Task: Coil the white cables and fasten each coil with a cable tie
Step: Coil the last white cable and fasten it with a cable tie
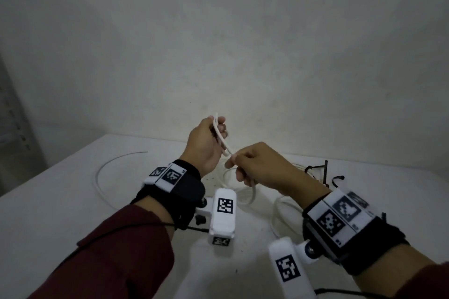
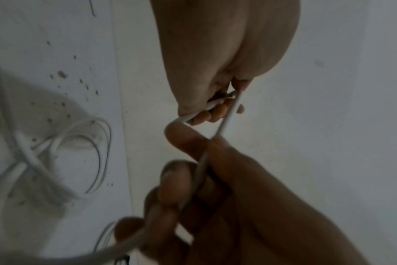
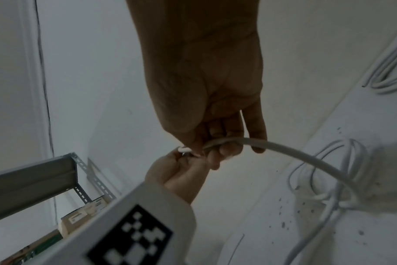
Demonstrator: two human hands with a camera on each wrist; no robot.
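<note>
Both hands pinch one white cable point(image 2: 227, 118) — loops behind

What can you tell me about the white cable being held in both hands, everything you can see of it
The white cable is thin, round and smooth, plastic-looking, with a blunt end poking above the left hand. That hand grips it in curled fingers, raised above the table. A short doubled stretch runs down to the right hand, which pinches it. Below, the cable sags in a curve toward loose white loops on the table. No tie is on it yet.
</note>
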